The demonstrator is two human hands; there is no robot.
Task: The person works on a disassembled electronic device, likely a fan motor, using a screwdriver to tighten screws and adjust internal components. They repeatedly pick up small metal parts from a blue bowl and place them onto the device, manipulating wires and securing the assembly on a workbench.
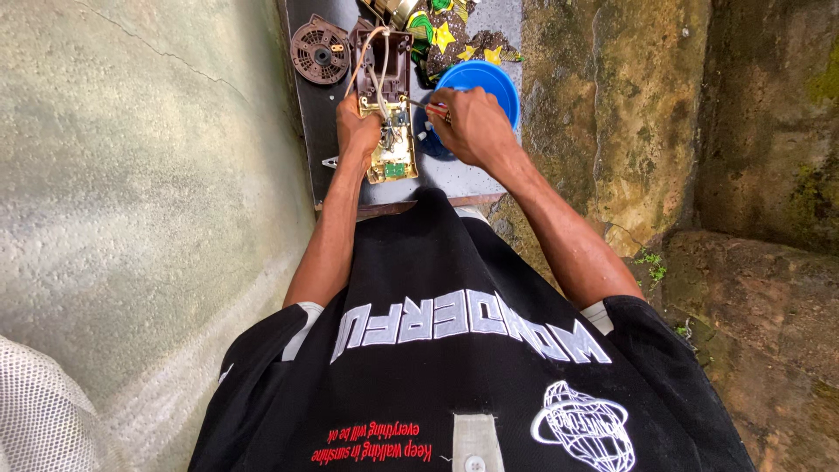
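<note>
My left hand (357, 129) grips the left side of a yellowish circuit board (393, 150) that lies on a small dark table (454, 175). White wires (377, 70) run from the board up to a brown plastic housing (391, 54). My right hand (472, 122) holds a thin tool with a red handle (428, 105), its tip pointing left toward the board. Both hands sit close together over the board.
A round brown fan grille (320, 51) lies at the table's far left. A blue bowl (486, 80) sits under my right hand, with patterned green cloth (450, 31) behind it. A pale wall (131, 175) rises on the left, mossy stone (699, 131) on the right.
</note>
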